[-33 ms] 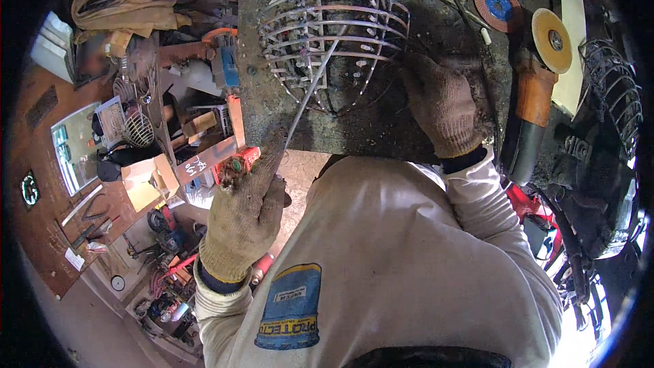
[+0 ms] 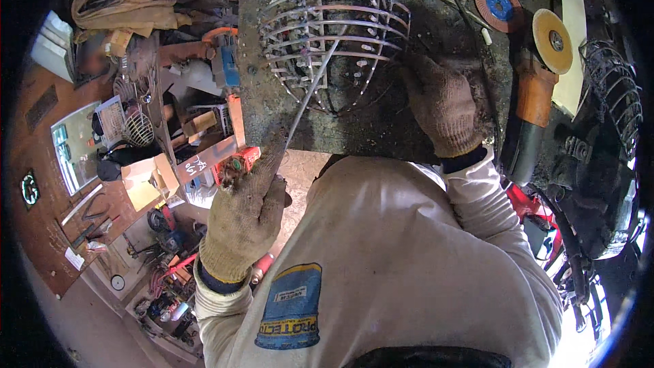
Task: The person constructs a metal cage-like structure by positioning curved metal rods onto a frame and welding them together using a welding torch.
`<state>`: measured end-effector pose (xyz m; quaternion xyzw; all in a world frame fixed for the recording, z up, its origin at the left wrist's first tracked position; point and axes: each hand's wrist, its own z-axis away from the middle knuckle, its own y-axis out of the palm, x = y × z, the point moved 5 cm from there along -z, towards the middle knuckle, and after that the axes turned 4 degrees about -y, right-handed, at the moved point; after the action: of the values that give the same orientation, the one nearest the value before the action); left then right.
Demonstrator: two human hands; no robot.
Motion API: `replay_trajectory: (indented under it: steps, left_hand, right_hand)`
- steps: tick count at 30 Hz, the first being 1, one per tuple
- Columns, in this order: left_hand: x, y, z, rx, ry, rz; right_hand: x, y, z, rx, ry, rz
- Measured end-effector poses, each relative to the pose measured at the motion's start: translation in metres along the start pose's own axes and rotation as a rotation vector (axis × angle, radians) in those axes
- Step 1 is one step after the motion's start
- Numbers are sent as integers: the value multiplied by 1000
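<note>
A wire face guard (image 2: 327, 39) of curved metal bars lies on the dark, worn work table (image 2: 286, 123). My left hand (image 2: 244, 211), in a dirty knit glove, is closed round the near end of a long thin metal rod (image 2: 310, 92). The rod slants up and right, with its far end among the guard's bars. My right hand (image 2: 444, 105), gloved too, rests at the guard's right edge. Its fingers bend toward the bars, and their tips are dark with shadow.
At the table's right lie an orange angle grinder (image 2: 535, 95) with a yellowish disc and a separate flap disc (image 2: 499, 5). More wire guards (image 2: 613, 88) stand at the far right. To the left, a brown bench (image 2: 48, 232) holds an open cardboard box (image 2: 150, 180).
</note>
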<state>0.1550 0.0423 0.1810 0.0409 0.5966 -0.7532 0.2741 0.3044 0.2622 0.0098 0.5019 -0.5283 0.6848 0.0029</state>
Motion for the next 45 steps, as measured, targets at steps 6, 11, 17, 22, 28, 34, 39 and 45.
replay_trajectory:
  steps: [6, 11, 17, 22, 28, 34, 39, 45]
  left_hand:
    - [0, -2, 0, 60, -205, 198]
    - [3, -2, -1, 51, -182, 147]
    - [-1, 0, 1, 47, -235, 140]
    - [3, 0, -2, 69, -305, 199]
    - [6, 2, -3, 39, -144, 148]
    - [9, 2, 8, 87, 132, -179]
    - [9, 3, 8, 54, 215, -305]
    - [5, -4, -3, 18, 39, -166]
  right_hand:
    - [3, 2, 0, 27, -5, 98]
    - [-1, 5, -2, -5, -63, 66]
    - [6, -2, 0, -19, -27, 44]
    - [7, -7, 6, -60, -25, 8]
    - [12, -21, 20, -85, 10, 30]
    - [-2, -40, 45, -146, 39, -161]
    - [-5, -74, 82, -387, -42, -167]
    - [-28, -87, 134, -612, -23, -4]
